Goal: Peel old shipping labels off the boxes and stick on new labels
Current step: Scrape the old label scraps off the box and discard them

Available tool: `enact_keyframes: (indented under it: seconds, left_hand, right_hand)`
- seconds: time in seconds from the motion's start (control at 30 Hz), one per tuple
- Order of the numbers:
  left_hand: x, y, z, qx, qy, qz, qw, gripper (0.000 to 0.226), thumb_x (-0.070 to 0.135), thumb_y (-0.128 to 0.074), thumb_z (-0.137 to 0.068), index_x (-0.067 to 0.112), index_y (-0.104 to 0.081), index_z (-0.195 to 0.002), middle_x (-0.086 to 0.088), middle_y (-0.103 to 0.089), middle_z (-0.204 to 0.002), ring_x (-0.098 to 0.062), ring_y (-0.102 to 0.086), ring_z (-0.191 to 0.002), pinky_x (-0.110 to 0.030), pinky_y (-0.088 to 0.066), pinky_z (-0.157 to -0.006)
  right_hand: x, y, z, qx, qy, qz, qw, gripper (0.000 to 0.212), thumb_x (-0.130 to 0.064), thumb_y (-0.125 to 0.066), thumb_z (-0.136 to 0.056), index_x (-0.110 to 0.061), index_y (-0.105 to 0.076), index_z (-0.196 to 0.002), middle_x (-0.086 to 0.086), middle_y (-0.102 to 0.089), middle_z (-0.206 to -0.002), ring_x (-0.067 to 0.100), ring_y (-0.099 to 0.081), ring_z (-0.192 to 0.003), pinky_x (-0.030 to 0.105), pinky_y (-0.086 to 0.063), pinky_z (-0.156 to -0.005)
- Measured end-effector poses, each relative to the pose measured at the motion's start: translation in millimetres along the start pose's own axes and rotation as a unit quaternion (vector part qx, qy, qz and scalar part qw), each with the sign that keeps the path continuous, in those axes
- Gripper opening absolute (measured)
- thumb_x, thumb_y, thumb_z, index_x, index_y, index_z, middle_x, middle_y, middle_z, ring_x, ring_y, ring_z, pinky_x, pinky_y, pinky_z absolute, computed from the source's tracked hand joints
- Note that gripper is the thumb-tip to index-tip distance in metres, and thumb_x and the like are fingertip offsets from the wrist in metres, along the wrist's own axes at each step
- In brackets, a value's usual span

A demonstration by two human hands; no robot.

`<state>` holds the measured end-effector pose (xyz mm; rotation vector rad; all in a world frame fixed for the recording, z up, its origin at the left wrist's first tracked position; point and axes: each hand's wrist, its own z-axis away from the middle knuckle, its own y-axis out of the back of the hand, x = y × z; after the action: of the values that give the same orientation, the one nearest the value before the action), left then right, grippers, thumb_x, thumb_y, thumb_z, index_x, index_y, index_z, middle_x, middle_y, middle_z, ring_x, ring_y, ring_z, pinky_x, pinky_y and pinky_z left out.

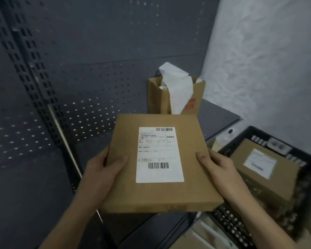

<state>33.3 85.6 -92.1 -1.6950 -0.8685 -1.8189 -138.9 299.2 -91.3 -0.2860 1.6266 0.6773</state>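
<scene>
Two hands grip one box, label up.
Left hand [104,169] and right hand [217,166] each clamp a side edge of the box [126,177], thumbs on top, holding it in the air in front of the shelf [215,115]. Label [159,155] lies flat and whole on the top face. Rest the box on a firm surface, lift one label corner, then peel low and slowly to avoid tearing the cardboard.

Dark perforated back panel [97,87], slotted upright [34,78], grey shelf [217,114], pale textured wall [267,60] at right, black latticed crate [230,225] below it, white paper [180,90] spilling from an open carton [158,97]
</scene>
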Motion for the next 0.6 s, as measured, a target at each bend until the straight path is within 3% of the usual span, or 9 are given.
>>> enact_keyframes:
  seconds: [0.07,0.2,0.4,0.6]
  left_hand:
    - [7.7,-27.1,-2.6,-0.049,-0.012,-0.003,0.999,0.032,0.036,-0.068,-0.089,0.050,-0.058,-0.117,0.025,-0.070,-0.103,0.002,-0.068,-0.091,-0.024,-0.050,-0.078]
    - [19.6,-96.7,-11.3,-0.138,-0.036,-0.018,0.990,0.031,0.029,-0.067,-0.091,0.047,-0.063,-0.116,0.025,-0.072,-0.098,0.004,-0.069,-0.084,-0.025,-0.050,-0.073]
    - [21.8,-217.4,-33.6,-0.240,-0.047,-0.032,0.969,0.028,0.021,-0.068,-0.091,0.041,-0.067,-0.109,0.020,-0.074,-0.099,-0.004,-0.070,-0.089,-0.031,-0.054,-0.078]
    - [19.5,-333.8,-71.0,-0.308,-0.025,-0.048,0.950,0.031,0.024,-0.071,-0.089,0.045,-0.065,-0.110,0.023,-0.074,-0.098,-0.004,-0.072,-0.088,-0.029,-0.055,-0.078]
  right_hand:
    - [5.5,24.6,17.9,0.057,-0.007,-0.006,0.998,0.018,-0.034,-0.052,-0.099,-0.041,-0.062,-0.112,-0.019,-0.074,-0.091,0.002,-0.071,-0.076,0.010,-0.048,-0.055]
    - [22.4,79.5,43.0,0.165,-0.020,-0.004,0.986,0.016,-0.030,-0.054,-0.099,-0.033,-0.068,-0.105,-0.018,-0.073,-0.085,0.001,-0.069,-0.071,0.009,-0.045,-0.053]
    - [64.3,166.3,52.8,0.276,-0.061,-0.022,0.959,0.014,-0.030,-0.055,-0.098,-0.036,-0.067,-0.102,-0.015,-0.074,-0.086,0.001,-0.068,-0.069,0.008,-0.044,-0.049]
    - [114.1,245.1,29.3,0.334,-0.094,-0.017,0.938,0.016,-0.030,-0.055,-0.099,-0.032,-0.070,-0.106,-0.017,-0.074,-0.086,0.003,-0.069,-0.073,0.024,-0.048,-0.062]
